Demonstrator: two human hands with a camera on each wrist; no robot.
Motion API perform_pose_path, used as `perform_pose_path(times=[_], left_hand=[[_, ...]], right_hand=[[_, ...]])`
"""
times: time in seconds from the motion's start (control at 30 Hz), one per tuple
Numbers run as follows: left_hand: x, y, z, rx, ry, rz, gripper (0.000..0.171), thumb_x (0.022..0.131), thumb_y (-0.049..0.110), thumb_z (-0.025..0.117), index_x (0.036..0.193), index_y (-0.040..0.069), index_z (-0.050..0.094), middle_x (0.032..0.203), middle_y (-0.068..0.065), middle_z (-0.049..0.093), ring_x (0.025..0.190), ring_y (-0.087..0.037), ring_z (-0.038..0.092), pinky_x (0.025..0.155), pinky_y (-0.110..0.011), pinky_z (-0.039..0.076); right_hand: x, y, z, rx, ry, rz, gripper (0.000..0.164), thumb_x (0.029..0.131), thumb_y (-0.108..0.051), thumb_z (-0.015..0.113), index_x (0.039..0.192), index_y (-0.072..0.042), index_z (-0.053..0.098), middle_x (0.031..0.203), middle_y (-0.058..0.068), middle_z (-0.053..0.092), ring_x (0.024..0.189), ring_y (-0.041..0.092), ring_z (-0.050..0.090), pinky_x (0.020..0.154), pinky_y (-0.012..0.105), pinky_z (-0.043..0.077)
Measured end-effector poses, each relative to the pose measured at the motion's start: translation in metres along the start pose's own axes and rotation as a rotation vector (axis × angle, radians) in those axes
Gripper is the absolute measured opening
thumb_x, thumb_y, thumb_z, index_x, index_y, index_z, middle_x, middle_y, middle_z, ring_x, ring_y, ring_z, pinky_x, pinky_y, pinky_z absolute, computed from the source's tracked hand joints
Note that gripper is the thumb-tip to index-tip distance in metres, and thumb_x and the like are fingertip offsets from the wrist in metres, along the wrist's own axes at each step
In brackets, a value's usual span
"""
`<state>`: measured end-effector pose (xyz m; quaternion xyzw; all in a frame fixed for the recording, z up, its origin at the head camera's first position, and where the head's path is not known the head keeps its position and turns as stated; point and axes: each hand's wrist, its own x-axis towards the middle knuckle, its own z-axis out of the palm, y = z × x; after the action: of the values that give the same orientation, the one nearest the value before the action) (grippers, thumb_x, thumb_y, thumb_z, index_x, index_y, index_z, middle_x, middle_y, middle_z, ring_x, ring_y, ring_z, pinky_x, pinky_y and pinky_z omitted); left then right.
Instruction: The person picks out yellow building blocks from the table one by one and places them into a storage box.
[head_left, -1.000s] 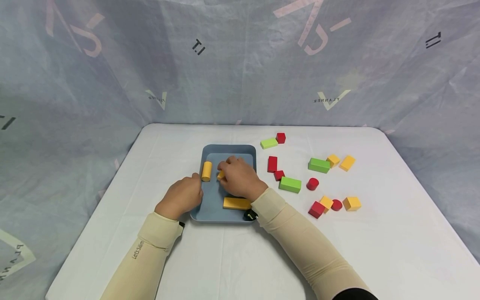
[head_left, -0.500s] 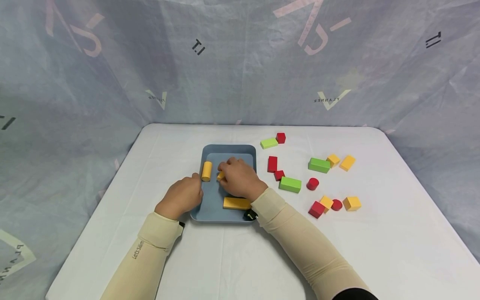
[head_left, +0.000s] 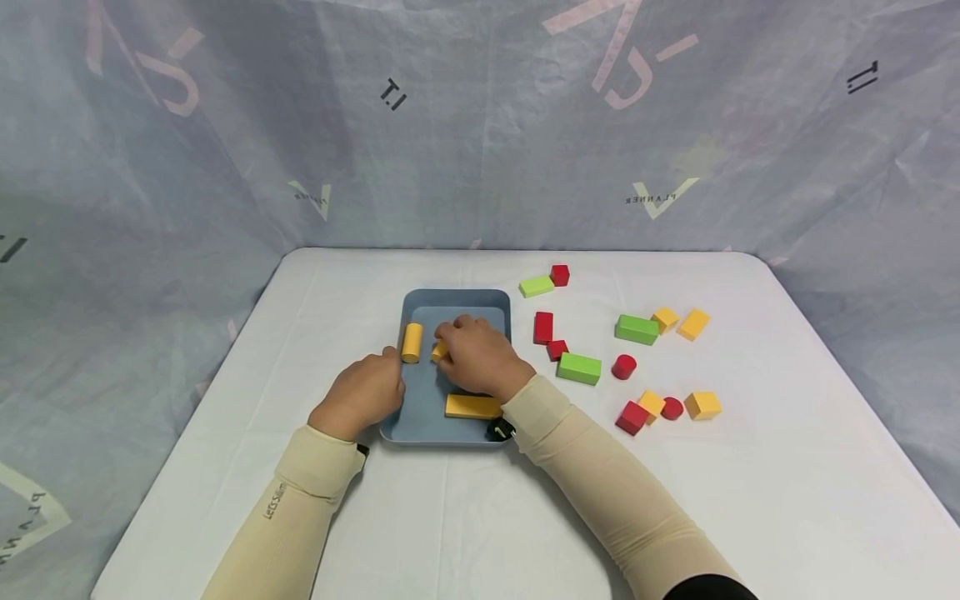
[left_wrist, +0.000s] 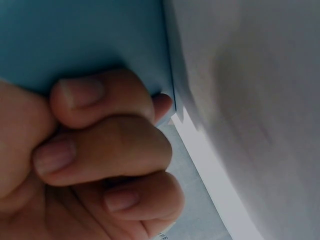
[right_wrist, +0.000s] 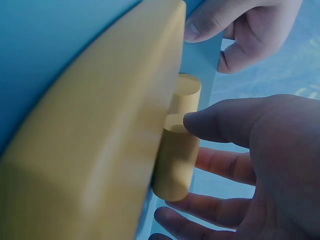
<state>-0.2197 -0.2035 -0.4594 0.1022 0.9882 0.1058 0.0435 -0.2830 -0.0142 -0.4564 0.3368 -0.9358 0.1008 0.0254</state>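
Observation:
A blue-grey tray lies on the white table. My left hand grips its left rim, thumb on the inner side and the other fingers curled, as the left wrist view shows. Over the middle of the tray is my right hand. Its thumb and fingers pinch a yellow cylinder block, of which only an end shows in the head view. Just beyond it a second yellow cylinder lies along the tray's left wall. A long yellow block lies near the tray's front, partly behind the right wrist.
Right of the tray lie green blocks, red blocks, red cylinders and yellow blocks, several in all. A light green block touches a red cube at the back. Grey printed cloth hangs behind the table.

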Motion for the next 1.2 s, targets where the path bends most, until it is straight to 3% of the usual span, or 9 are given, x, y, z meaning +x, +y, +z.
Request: perform_pose_path(times=[0.43,0.6,0.87,1.2], left_hand=[[0.001,0.0,0.001,0.004,-0.005,0.007,0.018,0.088,0.007,0.051,0.099,-0.008,0.05,0.057,-0.007,0.052,0.045,-0.016,0.048,0.039,-0.031,0.041],[0.001,0.0,0.002,0.007,-0.002,0.009,0.02,0.088,0.007,0.052,0.101,-0.009,0.05,0.058,-0.006,0.052,0.046,-0.016,0.048,0.04,-0.031,0.042],[0.001,0.0,0.003,0.003,-0.01,-0.004,0.023,0.088,0.007,0.053,0.104,-0.01,0.05,0.059,-0.006,0.052,0.047,-0.016,0.048,0.041,-0.032,0.042],[0.001,0.0,0.002,-0.005,-0.017,-0.013,0.027,0.089,0.007,0.053,0.108,-0.011,0.049,0.058,-0.006,0.052,0.046,-0.016,0.048,0.041,-0.032,0.043]], right_hand=[[-0.002,-0.001,-0.011,0.02,0.015,0.012,0.037,0.088,-0.031,0.06,0.122,-0.015,0.057,0.115,0.007,0.055,0.095,0.023,0.047,0.084,0.04,0.049],[-0.003,0.002,-0.015,0.024,0.031,0.005,0.039,0.088,-0.031,0.061,0.122,-0.013,0.057,0.115,0.007,0.056,0.094,0.023,0.05,0.082,0.039,0.051],[-0.003,0.004,-0.023,0.021,0.021,0.061,0.043,0.087,-0.036,0.064,0.125,-0.017,0.057,0.119,0.006,0.054,0.096,0.023,0.048,0.078,0.04,0.052],[-0.006,0.008,-0.034,0.053,0.047,0.053,0.043,0.087,-0.037,0.062,0.125,-0.016,0.057,0.126,0.007,0.052,0.104,0.022,0.048,0.08,0.04,0.052]])
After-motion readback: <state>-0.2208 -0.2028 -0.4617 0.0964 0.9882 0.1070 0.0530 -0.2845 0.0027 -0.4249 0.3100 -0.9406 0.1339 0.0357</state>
